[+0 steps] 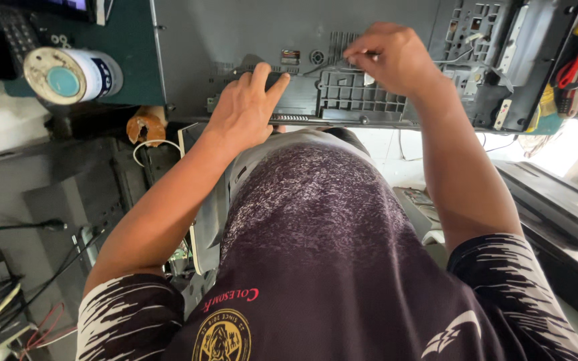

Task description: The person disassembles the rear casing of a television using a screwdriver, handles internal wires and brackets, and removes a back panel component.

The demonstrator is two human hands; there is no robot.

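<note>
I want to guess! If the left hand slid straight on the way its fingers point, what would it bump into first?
Probably the ribbed grey plastic block on the big flat panel. The left hand points that way, fingertips on a dark strip, though depth is hard to judge.

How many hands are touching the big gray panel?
2. The left hand lies flat near the panel's lower edge; the right hand pinches something small higher up, to the right. No other hands show.

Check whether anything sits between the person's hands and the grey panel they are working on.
Nothing visible does. The left hand rests flat on the grey panel, and the right hand pinches a thin tool against it.
</note>
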